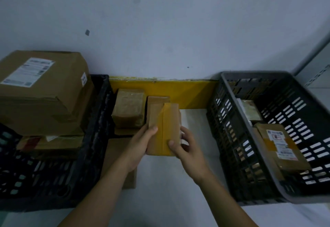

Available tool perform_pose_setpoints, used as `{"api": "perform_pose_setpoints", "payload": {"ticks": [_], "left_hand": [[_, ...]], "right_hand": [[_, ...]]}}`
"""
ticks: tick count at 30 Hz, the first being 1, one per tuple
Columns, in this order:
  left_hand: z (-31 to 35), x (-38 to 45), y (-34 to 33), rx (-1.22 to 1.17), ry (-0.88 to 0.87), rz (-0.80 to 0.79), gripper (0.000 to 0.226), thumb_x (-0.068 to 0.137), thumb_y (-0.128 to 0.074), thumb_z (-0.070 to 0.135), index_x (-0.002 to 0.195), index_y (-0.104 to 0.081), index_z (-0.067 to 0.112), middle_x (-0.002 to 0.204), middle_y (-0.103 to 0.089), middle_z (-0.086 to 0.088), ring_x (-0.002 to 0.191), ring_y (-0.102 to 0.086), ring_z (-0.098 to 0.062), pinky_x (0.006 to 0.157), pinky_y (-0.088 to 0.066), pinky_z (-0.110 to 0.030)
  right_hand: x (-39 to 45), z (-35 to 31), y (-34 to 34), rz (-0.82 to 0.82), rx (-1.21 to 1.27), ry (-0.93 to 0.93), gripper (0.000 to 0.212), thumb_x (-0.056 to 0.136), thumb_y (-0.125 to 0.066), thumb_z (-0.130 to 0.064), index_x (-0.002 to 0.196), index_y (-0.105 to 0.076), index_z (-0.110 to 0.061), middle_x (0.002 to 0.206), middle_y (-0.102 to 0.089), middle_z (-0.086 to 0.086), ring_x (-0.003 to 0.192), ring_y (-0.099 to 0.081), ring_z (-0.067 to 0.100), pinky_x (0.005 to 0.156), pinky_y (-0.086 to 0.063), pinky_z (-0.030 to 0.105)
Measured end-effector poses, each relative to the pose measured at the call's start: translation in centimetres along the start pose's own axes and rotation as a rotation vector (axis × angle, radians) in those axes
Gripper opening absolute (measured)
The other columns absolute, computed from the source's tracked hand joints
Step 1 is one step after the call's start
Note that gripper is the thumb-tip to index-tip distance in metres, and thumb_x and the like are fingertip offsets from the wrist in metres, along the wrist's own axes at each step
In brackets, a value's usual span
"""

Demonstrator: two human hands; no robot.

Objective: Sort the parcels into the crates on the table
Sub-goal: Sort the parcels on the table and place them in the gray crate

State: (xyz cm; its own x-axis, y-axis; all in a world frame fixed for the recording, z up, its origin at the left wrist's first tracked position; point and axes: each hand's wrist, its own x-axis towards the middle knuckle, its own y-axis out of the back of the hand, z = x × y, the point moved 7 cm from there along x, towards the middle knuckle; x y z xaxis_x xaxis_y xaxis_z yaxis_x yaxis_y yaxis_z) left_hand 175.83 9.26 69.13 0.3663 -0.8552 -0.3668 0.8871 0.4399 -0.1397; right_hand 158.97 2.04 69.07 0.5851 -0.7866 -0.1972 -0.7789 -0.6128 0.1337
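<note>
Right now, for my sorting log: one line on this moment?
phase: holding | object: small tape-wrapped brown cardboard parcel | left hand: gripping | right hand: gripping | crates: none reached

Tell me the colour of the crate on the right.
Grey crate, dark slotted walls; head view.

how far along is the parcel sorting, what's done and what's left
Done: the left crate holds a large box on others; the right crate holds two parcels. In hand: both hands, left hand and right hand, grip a taped parcel. Left: a wrapped parcel and more wait on the table.
</note>
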Motion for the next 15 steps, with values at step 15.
{"api": "perform_pose_setpoints", "payload": {"ticks": [15], "left_hand": [[3.7, 0.4, -1.1, 0.128, -0.178, 0.171, 0.086, 0.076, -0.078, 0.066, 0.150, -0.036, 0.065, 0.146, -0.063, 0.013, 0.130, -0.064, -0.018, 0.107, -0.055, -0.056]], "right_hand": [[-2.4, -4.6, 2.1, 0.277, -0.560, 0.346, 0.102, 0.082, -0.069, -0.083, 0.163, -0.033, -0.033, 0.164, -0.034, -0.017, 0.142, -0.035, -0.003, 0.109, -0.046, 0.028]]}}
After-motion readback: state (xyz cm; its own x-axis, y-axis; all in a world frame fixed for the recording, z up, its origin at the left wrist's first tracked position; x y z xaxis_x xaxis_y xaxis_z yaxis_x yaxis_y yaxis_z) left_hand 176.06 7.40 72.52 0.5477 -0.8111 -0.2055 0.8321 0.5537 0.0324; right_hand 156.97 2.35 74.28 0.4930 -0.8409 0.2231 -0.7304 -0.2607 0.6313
